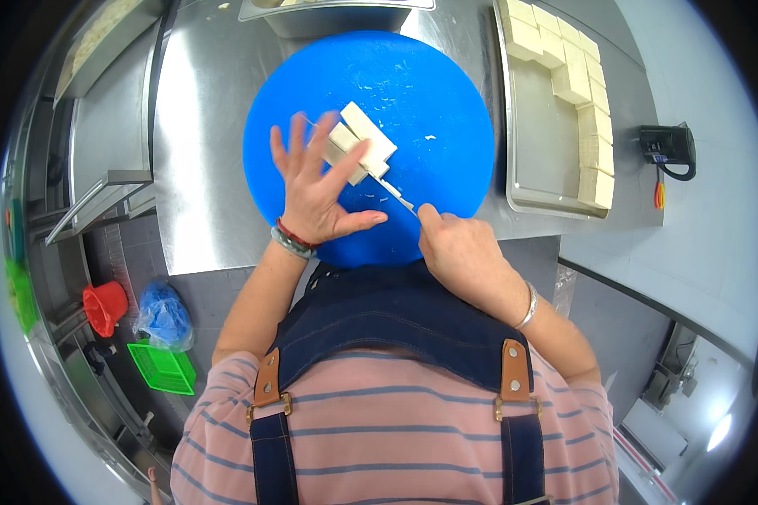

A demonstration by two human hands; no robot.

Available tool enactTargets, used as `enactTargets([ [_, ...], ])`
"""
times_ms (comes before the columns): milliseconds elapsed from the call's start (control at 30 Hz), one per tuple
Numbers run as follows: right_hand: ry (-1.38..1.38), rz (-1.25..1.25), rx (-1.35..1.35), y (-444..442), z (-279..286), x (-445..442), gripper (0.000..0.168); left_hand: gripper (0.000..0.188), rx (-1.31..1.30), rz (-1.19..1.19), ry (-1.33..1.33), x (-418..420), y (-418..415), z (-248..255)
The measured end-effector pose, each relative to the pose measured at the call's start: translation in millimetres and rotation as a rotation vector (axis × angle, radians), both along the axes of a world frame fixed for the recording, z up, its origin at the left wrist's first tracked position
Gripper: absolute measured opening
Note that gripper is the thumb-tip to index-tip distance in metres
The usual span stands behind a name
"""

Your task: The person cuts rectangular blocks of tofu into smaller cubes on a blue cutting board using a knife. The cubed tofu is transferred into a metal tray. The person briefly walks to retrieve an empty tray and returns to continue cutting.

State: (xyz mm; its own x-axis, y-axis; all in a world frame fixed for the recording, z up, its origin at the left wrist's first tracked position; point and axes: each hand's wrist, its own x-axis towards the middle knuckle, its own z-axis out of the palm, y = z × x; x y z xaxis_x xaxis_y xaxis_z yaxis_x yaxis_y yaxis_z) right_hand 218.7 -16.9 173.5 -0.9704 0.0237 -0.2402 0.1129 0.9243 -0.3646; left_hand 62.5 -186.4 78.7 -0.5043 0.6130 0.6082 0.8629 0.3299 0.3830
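Note:
A round blue cutting board (436, 88) lies in front of me, with pale tofu pieces (374, 134) near its middle. My right hand (461, 249) grips a knife at the board's near right edge. From that fist the thin knife blade (407, 203) runs up and left into the tofu, with white scraps along it. Over the left part of the tofu my left hand (319, 189) is spread, thumb apart and fingertips blurred. Whether its fingers touch the tofu, I cannot tell. The knife handle is hidden in my right fist.
Right of the board stands a steel tray (537, 126) with several tofu blocks (597, 151) along its far and right sides. A steel pan (335, 20) sits behind the board. Beyond the tray is a black jug (666, 151). The steel table's (208, 189) front edge is near my apron.

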Motion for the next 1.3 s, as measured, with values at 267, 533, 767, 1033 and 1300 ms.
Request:
enactTargets([
  [267,0.041,0.055,0.066,10,17,7,0.01,0.075,-0.157,-0.135,-0.079,-29,12,17],
  [533,0.027,0.011,-0.003,16,21,-11,0.011,0.118,0.322,0.046,-0.037,-26,2,-1],
  [767,0.029,-0.122,-0.135,8,37,-15,0.015,0.128,0.247,0.152,-0.847,20,21,-25],
  [1033,0.26,-0.522,-0.386,53,74,0,0.014,0.113,-0.074,0.12,-0.187,-4,39,-22],
  [1300,0.146,-0.434,-0.16,96,-28,9,0.013,0.106,-0.649,0.137,-0.44,-25,120,57],
])
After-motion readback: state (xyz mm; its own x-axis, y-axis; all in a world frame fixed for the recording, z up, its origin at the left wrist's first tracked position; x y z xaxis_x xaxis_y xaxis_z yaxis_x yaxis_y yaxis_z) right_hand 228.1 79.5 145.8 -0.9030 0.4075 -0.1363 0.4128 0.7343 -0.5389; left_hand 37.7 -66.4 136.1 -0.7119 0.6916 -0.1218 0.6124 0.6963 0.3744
